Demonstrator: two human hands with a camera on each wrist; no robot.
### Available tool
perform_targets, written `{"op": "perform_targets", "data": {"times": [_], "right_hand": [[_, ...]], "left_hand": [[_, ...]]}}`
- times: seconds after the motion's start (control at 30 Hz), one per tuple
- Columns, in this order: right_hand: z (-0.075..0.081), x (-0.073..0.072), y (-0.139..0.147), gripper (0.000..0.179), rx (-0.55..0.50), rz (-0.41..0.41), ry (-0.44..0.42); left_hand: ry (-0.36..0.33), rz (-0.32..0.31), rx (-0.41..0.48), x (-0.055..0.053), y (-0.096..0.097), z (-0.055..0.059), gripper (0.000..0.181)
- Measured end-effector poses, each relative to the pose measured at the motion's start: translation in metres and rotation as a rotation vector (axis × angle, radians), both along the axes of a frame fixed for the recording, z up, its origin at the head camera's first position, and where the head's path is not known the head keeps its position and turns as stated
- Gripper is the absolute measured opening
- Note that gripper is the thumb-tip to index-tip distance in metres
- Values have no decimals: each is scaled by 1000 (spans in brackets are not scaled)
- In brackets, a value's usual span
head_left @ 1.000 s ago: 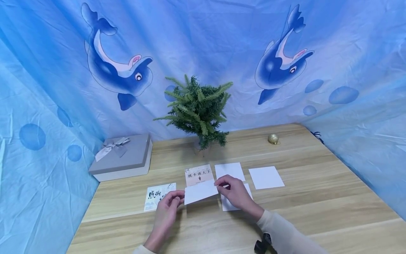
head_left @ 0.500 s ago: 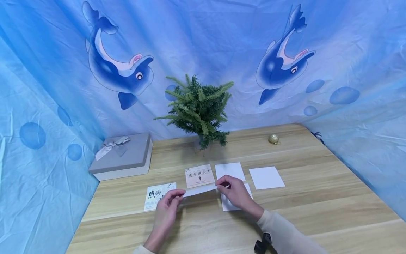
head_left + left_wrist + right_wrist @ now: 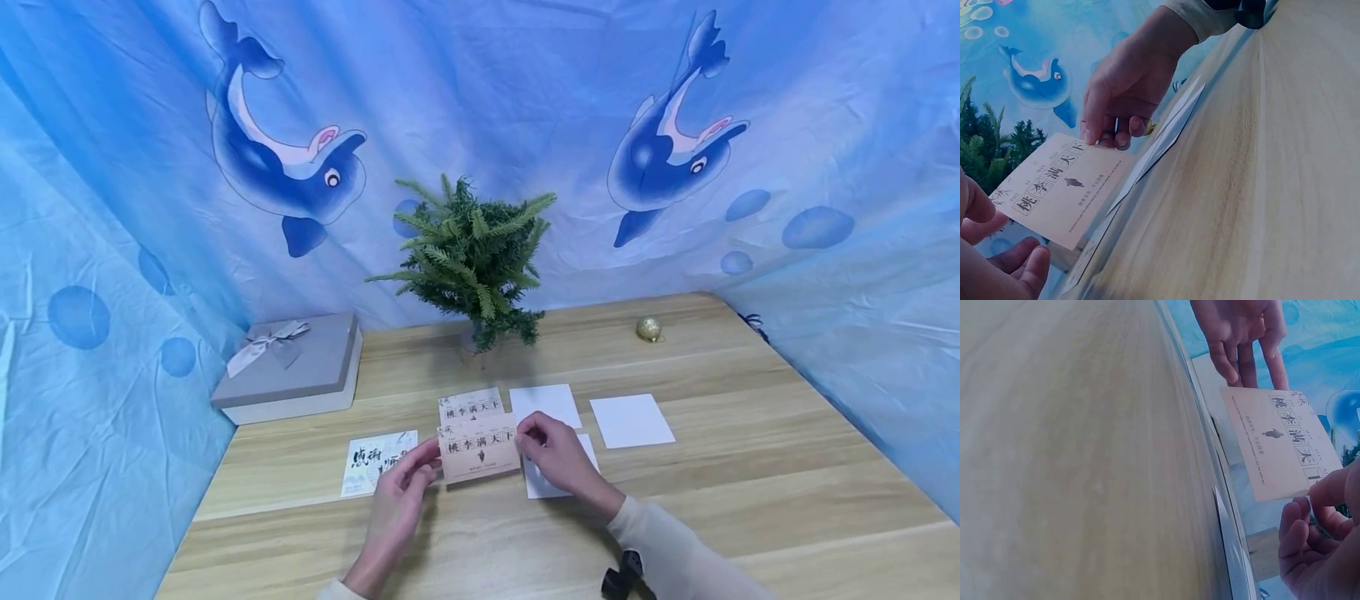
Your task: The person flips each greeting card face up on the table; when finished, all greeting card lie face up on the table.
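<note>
A pinkish card [image 3: 481, 450] with a row of dark Chinese characters is held up off the table, printed side showing. My right hand [image 3: 558, 454] pinches its right edge between thumb and forefinger, clearly seen in the right wrist view. At the left edge is my left hand [image 3: 401, 492]; in the right wrist view its fingers [image 3: 1279, 372] reach fairly straight to the card, with the thumb off it. Behind the held card lies a matching pinkish card [image 3: 468, 403], partly covered. A pale card with brushed characters [image 3: 375, 471] lies left, partly behind my left hand.
White cards [image 3: 543, 404] lie to the right, one partly under my right hand and another white card [image 3: 632, 420] farther right. A green potted plant [image 3: 476, 258] stands behind. A grey gift box [image 3: 292, 367] is back left, a gold ball ornament [image 3: 648, 328] back right.
The held card showed a blank white face, then turned nearly edge-on, and now shows its printed face. Both hands stay in about the same place, with the left fingers shifting slightly.
</note>
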State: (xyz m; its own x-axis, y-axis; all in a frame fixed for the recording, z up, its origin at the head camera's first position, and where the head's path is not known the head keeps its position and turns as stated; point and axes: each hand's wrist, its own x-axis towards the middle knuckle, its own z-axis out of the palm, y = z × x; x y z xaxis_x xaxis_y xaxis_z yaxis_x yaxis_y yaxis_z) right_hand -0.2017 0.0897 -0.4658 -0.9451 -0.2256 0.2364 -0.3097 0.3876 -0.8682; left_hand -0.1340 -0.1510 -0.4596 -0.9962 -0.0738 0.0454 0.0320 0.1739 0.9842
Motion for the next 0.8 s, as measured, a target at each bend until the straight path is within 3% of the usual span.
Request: {"op": "perform_targets", "data": {"times": [0.4, 0.6, 0.8], "right_hand": [[-3, -1, 0, 13, -52, 53, -100], [-2, 0, 0, 18, 48, 77, -61], [-1, 3, 1, 22, 147, 143, -95]], "left_hand": [[-41, -17, -152, 1, 2, -6, 53], [-68, -25, -168, 2, 6, -9, 54], [-82, -22, -224, 5, 9, -9, 48]]}}
